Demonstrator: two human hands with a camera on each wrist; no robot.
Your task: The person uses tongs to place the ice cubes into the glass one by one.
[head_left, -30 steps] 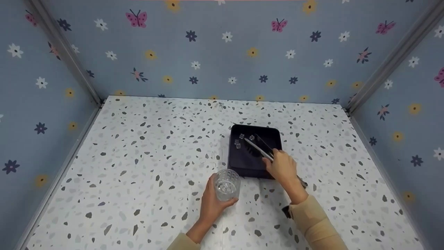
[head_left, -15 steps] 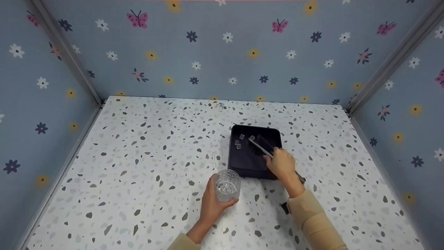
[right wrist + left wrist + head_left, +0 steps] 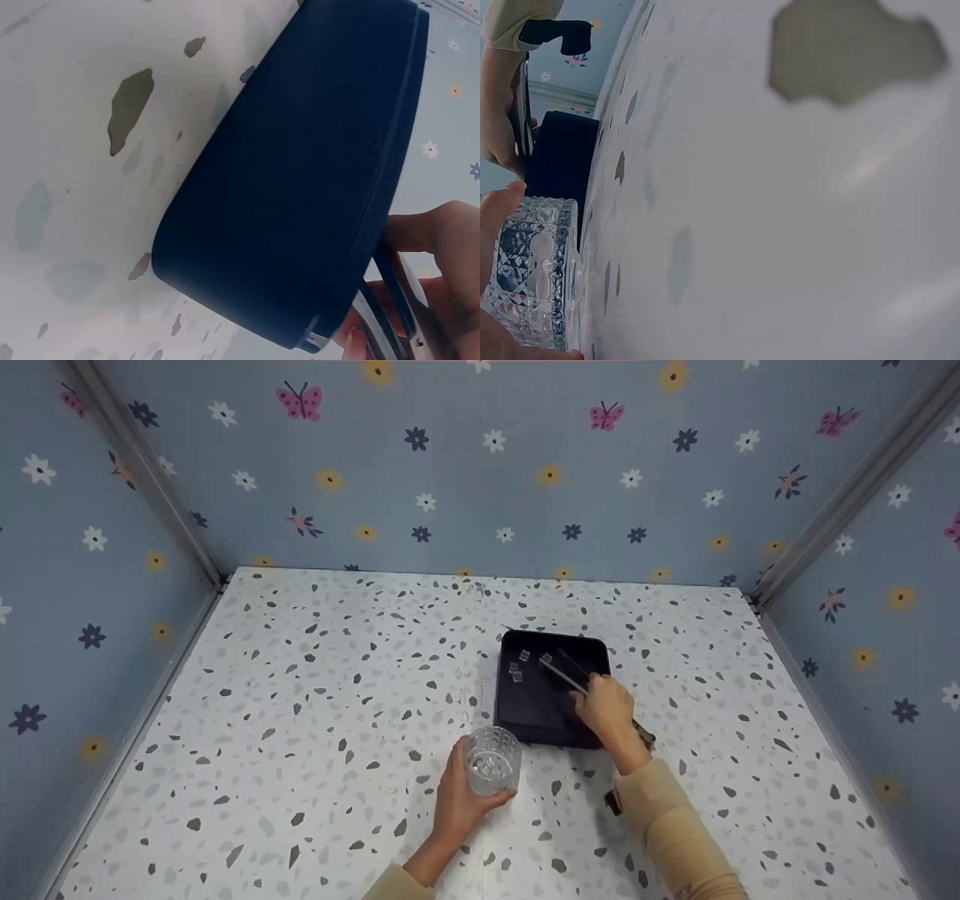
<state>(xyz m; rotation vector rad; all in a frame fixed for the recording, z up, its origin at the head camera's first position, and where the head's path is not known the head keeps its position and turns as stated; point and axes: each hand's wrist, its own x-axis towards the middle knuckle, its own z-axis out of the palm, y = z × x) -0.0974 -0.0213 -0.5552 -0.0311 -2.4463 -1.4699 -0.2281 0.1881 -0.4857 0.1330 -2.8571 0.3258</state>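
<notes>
My left hand (image 3: 459, 802) grips a clear cut-glass tumbler (image 3: 493, 761), its thumb and fingers curled round the side; clear pieces lie inside. In the left wrist view the tumbler (image 3: 536, 277) stands on the table. With my right hand (image 3: 607, 711) I hold metal tongs (image 3: 564, 675), reaching over the near right rim of a dark square tray (image 3: 536, 712). The tong tips are beside a clear cube (image 3: 547, 658); whether they touch it cannot be told. Several other clear cubes (image 3: 517, 676) lie at the tray's left. In the right wrist view the tray's wall (image 3: 292, 165) hides the tips.
A white speckled table (image 3: 300, 697) spreads round the tray and tumbler. Blue flowered panels (image 3: 480, 472) close it in at the back and both sides. A dark strap (image 3: 613, 802) hangs by the right sleeve.
The tong tips have moved right to the cube, and their arms have come closer together. My right hand has shifted slightly up and left. The left hand and tumbler stay put.
</notes>
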